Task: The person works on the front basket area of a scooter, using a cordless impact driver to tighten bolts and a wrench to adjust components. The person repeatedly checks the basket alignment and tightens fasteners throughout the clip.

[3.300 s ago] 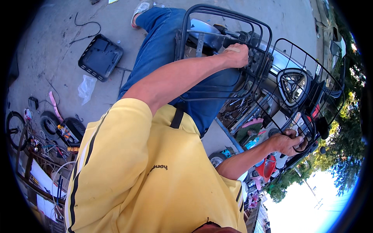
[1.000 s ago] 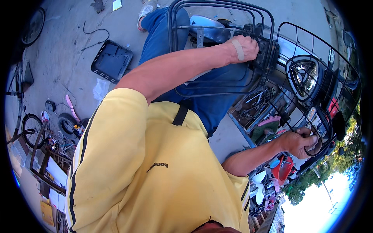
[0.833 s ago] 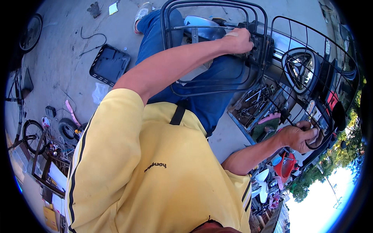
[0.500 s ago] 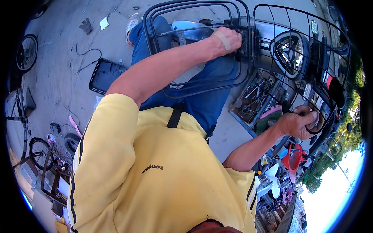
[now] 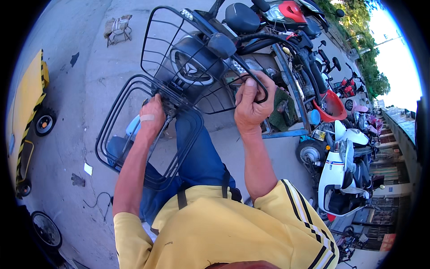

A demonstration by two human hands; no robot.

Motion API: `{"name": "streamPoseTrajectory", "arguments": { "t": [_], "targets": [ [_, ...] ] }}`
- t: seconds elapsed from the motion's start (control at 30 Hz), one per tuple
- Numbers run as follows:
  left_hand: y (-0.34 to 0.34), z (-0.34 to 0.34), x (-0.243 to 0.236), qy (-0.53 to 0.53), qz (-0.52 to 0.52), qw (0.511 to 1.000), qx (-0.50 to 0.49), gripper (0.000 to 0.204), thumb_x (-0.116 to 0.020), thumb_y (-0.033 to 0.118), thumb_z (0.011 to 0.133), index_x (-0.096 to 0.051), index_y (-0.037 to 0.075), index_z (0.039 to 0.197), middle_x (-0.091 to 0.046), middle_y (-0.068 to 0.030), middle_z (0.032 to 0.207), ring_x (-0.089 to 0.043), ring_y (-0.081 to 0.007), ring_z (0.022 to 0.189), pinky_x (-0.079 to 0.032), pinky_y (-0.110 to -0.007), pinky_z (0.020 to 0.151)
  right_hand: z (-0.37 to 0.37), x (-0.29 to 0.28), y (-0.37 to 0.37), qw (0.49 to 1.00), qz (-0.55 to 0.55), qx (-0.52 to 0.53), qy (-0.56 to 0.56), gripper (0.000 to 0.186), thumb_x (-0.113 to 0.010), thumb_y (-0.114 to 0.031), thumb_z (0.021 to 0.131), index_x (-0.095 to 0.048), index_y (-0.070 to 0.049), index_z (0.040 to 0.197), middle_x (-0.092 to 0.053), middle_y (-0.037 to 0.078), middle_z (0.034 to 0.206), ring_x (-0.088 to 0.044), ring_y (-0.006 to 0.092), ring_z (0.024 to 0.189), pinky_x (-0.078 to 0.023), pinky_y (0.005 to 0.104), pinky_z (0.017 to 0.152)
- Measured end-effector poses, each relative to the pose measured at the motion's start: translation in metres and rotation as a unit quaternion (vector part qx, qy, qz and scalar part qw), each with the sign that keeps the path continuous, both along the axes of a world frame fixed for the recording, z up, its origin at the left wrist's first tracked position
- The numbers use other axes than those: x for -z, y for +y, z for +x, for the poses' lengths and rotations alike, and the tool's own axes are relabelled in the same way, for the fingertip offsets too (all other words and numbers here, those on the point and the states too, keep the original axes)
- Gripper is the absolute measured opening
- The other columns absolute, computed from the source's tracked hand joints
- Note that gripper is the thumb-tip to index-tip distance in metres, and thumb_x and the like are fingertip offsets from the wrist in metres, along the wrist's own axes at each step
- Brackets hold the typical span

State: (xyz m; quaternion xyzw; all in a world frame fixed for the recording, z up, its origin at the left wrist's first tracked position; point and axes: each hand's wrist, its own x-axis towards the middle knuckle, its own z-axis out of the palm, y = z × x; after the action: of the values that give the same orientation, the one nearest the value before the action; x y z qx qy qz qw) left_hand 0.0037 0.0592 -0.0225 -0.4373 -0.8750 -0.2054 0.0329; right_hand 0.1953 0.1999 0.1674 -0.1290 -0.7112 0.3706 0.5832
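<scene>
Basket [image 5: 154,43]: black wire, upper middle of the view, tilted, its near corner reaching toward the right hand.
Right hand [image 5: 254,101]: thumb and fingers pinching the basket's rim at that corner.
Rack [image 5: 102,134]: nested black bent tubes, just below and left of the basket, over the person's legs.
Left hand [image 5: 153,112]: fingers curled in at the rack's basket-side end, a tan strip across the back; what lies under the fingers is hidden, so I cannot tell whether they grip it.
Headlight [image 5: 192,69]: round, black-rimmed, seen through the basket's wires.
Legs [image 5: 201,150]: blue trousers, below the basket and partly behind the rack.
Bin [image 5: 286,133]: blue-edged, beside and beyond the right hand, filled with mixed parts.
Basin [image 5: 332,106]: red, just right of the bin.
Scooters: a white one [image 5: 331,181] right of the bin; a red one [image 5: 293,14] beyond the basket.
Ground, left: a dark glove [image 5: 78,180] near a pale sheet [image 5: 88,168].
Far left: a yellow machine [image 5: 26,105] on black wheels.
</scene>
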Motion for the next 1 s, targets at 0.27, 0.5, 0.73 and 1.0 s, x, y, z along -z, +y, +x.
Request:
{"name": "streamPoseTrajectory", "arguments": {
  "t": [0.27, 0.5, 0.73, 1.0],
  "targets": [
    [-0.011, -0.018, 0.022, -0.475, 0.271, 0.836, -0.036, 0.019, -0.055, 0.006, 0.093, -0.061, 0.002, 0.11, -0.067, -0.0098, 0.097, -0.065, -0.0222, 0.078, -0.054, -0.035, 0.062, 0.003, -0.002, -0.004, 0.999, -0.031, -0.024, -0.012, 0.019, -0.054, 0.001, 0.099, -0.059, 0.0, 0.117, -0.066, 0.009, 0.098, -0.065, 0.0111, 0.081, -0.049, 0.0221, 0.066],
    [-0.012, -0.021, 0.013, -0.379, 0.213, 0.899, -0.05, 0.015, -0.053, 0.004, 0.095, -0.061, -0.003, 0.106, -0.064, -0.0091, 0.09, -0.062, -0.0217, 0.076, -0.052, -0.036, 0.063, 0.001, -0.014, -0.008, 0.999, -0.01, -0.017, -0.037, 0.016, -0.056, 0.001, 0.098, -0.06, 0.0, 0.112, -0.066, 0.012, 0.091, -0.068, 0.0199, 0.076, -0.053, 0.0282, 0.068],
    [-0.014, -0.007, -0.006, -0.073, 0.154, 0.982, 0.084, 0.02, -0.066, 0.004, 0.085, -0.058, 0.006, 0.103, -0.064, -0.0117, 0.091, -0.066, -0.0327, 0.086, -0.053, -0.038, 0.067, 0.005, -0.018, -0.005, 0.999, 0.01, -0.004, -0.03, 0.016, -0.056, 0.004, 0.096, -0.061, -0.001, 0.111, -0.067, 0.014, 0.093, -0.07, 0.0225, 0.079, -0.054, 0.0295, 0.07],
    [0.0, -0.029, 0.017, -0.731, 0.271, 0.617, -0.11, 0.011, -0.055, 0.005, 0.094, -0.058, 0.003, 0.104, -0.063, -0.0102, 0.083, -0.049, -0.0155, 0.054, -0.042, -0.028, 0.048, 0.003, -0.019, -0.004, 0.999, 0.027, -0.014, -0.016, 0.019, -0.057, 0.007, 0.094, -0.061, -0.001, 0.11, -0.067, 0.015, 0.096, -0.071, 0.0248, 0.081, -0.054, 0.0296, 0.069]
  ]
}}
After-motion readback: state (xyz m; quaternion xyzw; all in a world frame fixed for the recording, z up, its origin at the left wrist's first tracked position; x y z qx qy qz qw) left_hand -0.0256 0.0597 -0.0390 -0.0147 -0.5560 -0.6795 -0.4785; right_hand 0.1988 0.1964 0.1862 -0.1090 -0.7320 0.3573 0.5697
